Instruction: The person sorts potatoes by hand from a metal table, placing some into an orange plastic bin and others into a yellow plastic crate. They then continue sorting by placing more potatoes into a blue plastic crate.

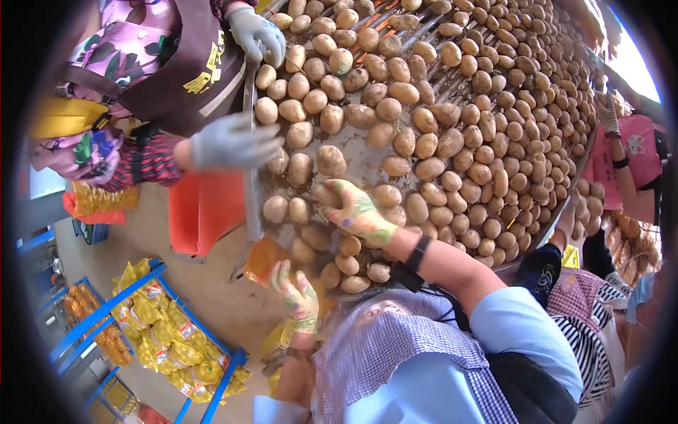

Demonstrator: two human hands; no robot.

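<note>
My right hand [360, 212], in a floral-patterned glove, is closed around a potato [327, 196] at the near end of a sorting table full of potatoes [438, 145]. Closer to my body, my left hand [296, 293] wears a matching glove; its fingers are apart and no potato shows in them. Right by those fingertips is an orange piece [265, 258] at the table's corner. Several loose potatoes [346, 265] lie between my two hands and my checked apron [402, 332]. A bare metal patch [346, 145] shows among the potatoes.
Across the corner, a co-worker's grey-gloved hands [236, 141] are at the table edge, one blurred. Below them stands a red crate [205, 212]. A blue cart [106, 307] holds yellow mesh bags [166, 332]. More people work along the right side.
</note>
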